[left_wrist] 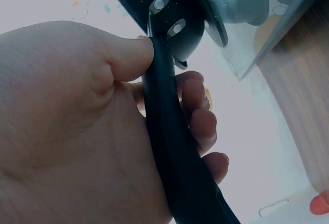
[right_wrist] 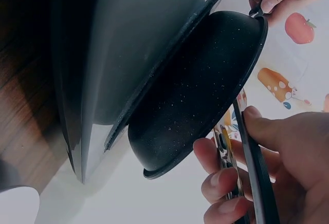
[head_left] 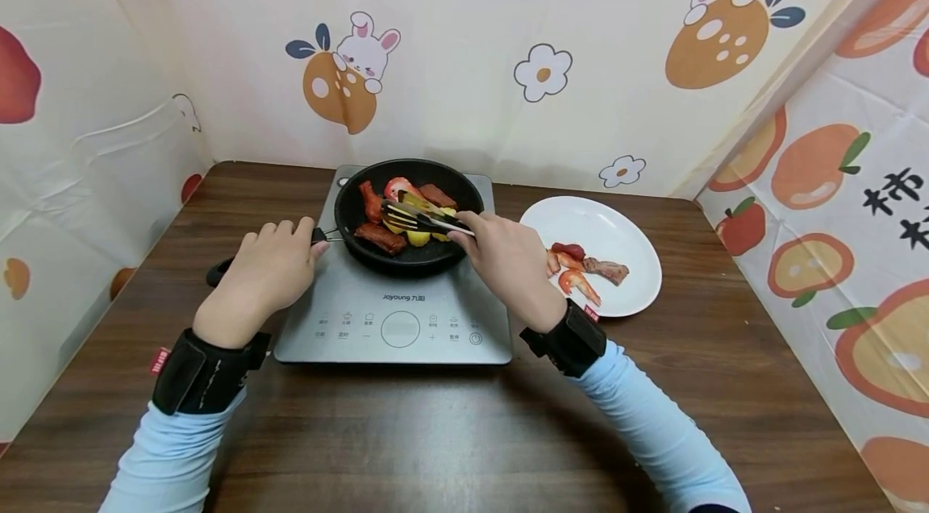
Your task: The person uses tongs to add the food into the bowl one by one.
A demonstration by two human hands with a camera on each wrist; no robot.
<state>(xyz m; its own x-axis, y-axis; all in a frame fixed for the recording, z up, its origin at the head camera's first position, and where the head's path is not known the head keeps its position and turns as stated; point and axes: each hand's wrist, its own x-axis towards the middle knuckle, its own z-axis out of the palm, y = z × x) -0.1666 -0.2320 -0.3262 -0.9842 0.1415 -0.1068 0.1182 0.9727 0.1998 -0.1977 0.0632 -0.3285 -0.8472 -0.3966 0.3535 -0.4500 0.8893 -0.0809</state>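
Note:
My left hand (head_left: 270, 273) grips the black handle (left_wrist: 167, 116) of a frying pan (head_left: 363, 253), fingers wrapped round it with the thumb along the top. The pan sits on a silver induction cooker (head_left: 327, 319). In it lie browned meat pieces (head_left: 381, 238), a red-and-white shrimp-like piece (head_left: 397, 188) and yellow chunks (head_left: 418, 239). My right hand (head_left: 508, 251) holds black-and-metal tongs (right_wrist: 252, 157) between thumb and fingers. The tongs' slotted head (head_left: 406, 216) reaches over the food inside the pan. What lies between its tips is hidden.
To the right of the cooker stands a white plate (head_left: 630, 255) with shrimp pieces (head_left: 576, 285), a dark red piece (head_left: 568, 251) and a meat strip (head_left: 606, 270). Fruit-and-rabbit printed sheets (head_left: 464, 93) enclose the wooden table (head_left: 406, 432) at the back and sides.

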